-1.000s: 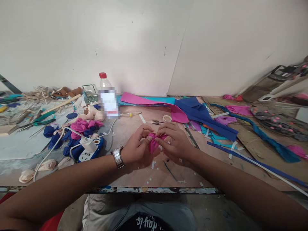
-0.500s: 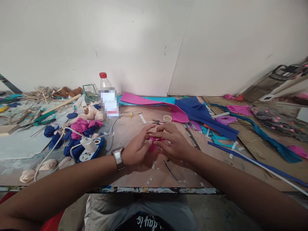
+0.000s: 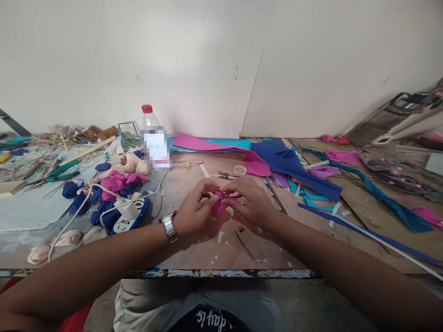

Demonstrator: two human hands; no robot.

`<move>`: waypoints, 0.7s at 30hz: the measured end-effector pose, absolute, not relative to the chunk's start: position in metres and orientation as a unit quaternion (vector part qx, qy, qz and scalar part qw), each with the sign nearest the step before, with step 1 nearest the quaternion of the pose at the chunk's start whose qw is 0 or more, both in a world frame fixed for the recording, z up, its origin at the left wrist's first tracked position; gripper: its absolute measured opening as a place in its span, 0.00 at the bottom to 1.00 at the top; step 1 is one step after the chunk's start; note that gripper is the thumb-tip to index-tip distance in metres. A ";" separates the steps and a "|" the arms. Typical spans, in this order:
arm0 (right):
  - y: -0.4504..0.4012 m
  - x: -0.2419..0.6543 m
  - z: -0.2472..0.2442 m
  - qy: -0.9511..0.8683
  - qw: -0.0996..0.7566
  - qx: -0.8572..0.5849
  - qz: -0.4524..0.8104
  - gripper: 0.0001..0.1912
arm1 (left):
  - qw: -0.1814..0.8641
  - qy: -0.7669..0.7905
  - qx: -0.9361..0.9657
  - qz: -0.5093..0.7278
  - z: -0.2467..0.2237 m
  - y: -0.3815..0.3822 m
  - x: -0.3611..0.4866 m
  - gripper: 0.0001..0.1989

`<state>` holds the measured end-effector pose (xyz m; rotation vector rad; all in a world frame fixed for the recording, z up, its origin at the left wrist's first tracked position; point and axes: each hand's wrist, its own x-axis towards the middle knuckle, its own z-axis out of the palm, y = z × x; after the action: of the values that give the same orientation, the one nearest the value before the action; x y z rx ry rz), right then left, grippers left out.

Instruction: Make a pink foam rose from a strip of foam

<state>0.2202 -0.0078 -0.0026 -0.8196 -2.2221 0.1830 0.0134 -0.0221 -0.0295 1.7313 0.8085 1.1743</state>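
Note:
Between my two hands, above the middle of the worktable (image 3: 194, 253), is a small piece of pink crepe paper (image 3: 218, 210), partly rolled or gathered at its top. My left hand (image 3: 196, 206) pinches its left side with thumb and fingers; a metal watch sits on that wrist. My right hand (image 3: 252, 203) grips the paper from the right, thumb against fingers. The fingers cover much of the piece. Just beyond the hands lies a roll of tape (image 3: 240, 170). Behind it stretches a long pink paper strip (image 3: 214, 146).
A blue-and-white power strip (image 3: 133, 220) with a white cable sits left, by rolled paper flowers (image 3: 116, 183). A red-capped bottle (image 3: 147, 115) and a lit phone (image 3: 157, 148) stand behind. Dark blue paper (image 3: 294, 163) lies right. Green-handled pliers (image 3: 62, 171) rest far left.
The pink paper has turned in my fingers, and more of it shows below them. Both hands have shifted slightly and stay together.

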 end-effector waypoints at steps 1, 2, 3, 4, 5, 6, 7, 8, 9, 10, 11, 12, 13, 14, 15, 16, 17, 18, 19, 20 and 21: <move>-0.008 0.220 -0.002 -0.863 0.377 -0.327 0.075 0.10 | 0.438 0.330 0.691 0.471 -0.029 -0.022 0.013 0.12; -0.008 0.220 -0.002 -0.860 0.380 -0.332 0.079 0.11 | 0.441 0.335 0.687 0.470 -0.028 -0.023 0.013 0.12; -0.009 0.220 -0.002 -0.858 0.381 -0.335 0.083 0.12 | 0.444 0.338 0.685 0.468 -0.028 -0.023 0.013 0.12; -0.009 0.220 -0.002 -0.857 0.381 -0.337 0.086 0.13 | 0.446 0.341 0.685 0.465 -0.027 -0.023 0.013 0.12; -0.009 0.220 -0.002 -0.857 0.379 -0.338 0.088 0.13 | 0.446 0.343 0.685 0.463 -0.027 -0.023 0.013 0.12; -0.009 0.220 -0.002 -0.857 0.377 -0.340 0.088 0.13 | 0.447 0.344 0.685 0.460 -0.027 -0.023 0.013 0.12; -0.009 0.220 -0.002 -0.857 0.376 -0.342 0.086 0.14 | 0.449 0.346 0.685 0.458 -0.027 -0.023 0.013 0.12; -0.009 0.220 -0.002 -0.856 0.376 -0.345 0.084 0.14 | 0.451 0.345 0.686 0.456 -0.028 -0.023 0.013 0.12; -0.009 0.220 -0.002 -0.855 0.375 -0.348 0.082 0.14 | 0.454 0.342 0.686 0.455 -0.028 -0.022 0.013 0.12; -0.009 0.220 -0.002 -0.855 0.373 -0.350 0.082 0.13 | 0.460 0.336 0.684 0.456 -0.029 -0.022 0.013 0.12; -0.009 0.220 -0.002 -0.856 0.372 -0.348 0.084 0.13 | 0.469 0.326 0.681 0.458 -0.030 -0.021 0.014 0.12; -0.009 0.220 -0.002 -0.860 0.368 -0.341 0.088 0.12 | 0.483 0.313 0.676 0.460 -0.031 -0.021 0.014 0.12; -0.009 0.220 -0.002 -0.866 0.365 -0.329 0.092 0.11 | 0.500 0.300 0.668 0.463 -0.032 -0.021 0.014 0.13; -0.009 0.220 -0.003 -0.873 0.361 -0.314 0.096 0.11 | 0.518 0.288 0.658 0.465 -0.033 -0.021 0.015 0.14; -0.010 0.220 -0.003 -0.880 0.357 -0.299 0.099 0.11 | 0.533 0.279 0.649 0.465 -0.033 -0.021 0.015 0.15; -0.010 0.219 -0.003 -0.885 0.352 -0.287 0.101 0.11 | 0.545 0.274 0.642 0.464 -0.033 -0.021 0.015 0.15; -0.010 0.219 -0.004 -0.887 0.350 -0.282 0.101 0.12 | 0.552 0.272 0.638 0.463 -0.033 -0.021 0.015 0.16; -0.009 0.218 -0.004 -0.886 0.353 -0.284 0.102 0.12 | 0.553 0.274 0.637 0.462 -0.033 -0.021 0.015 0.16; -0.009 0.218 -0.005 -0.880 0.359 -0.291 0.104 0.11 | 0.547 0.279 0.640 0.461 -0.032 -0.021 0.015 0.16; -0.009 0.218 -0.005 -0.873 0.370 -0.301 0.104 0.10 | 0.535 0.287 0.646 0.463 -0.032 -0.021 0.016 0.16; -0.008 0.218 -0.005 -0.864 0.383 -0.311 0.101 0.09 | 0.518 0.298 0.651 0.467 -0.031 -0.021 0.016 0.16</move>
<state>0.2179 -0.0083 -0.0046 -0.7925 -2.2028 0.2580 0.0158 -0.0207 -0.0313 1.5632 0.7156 1.1215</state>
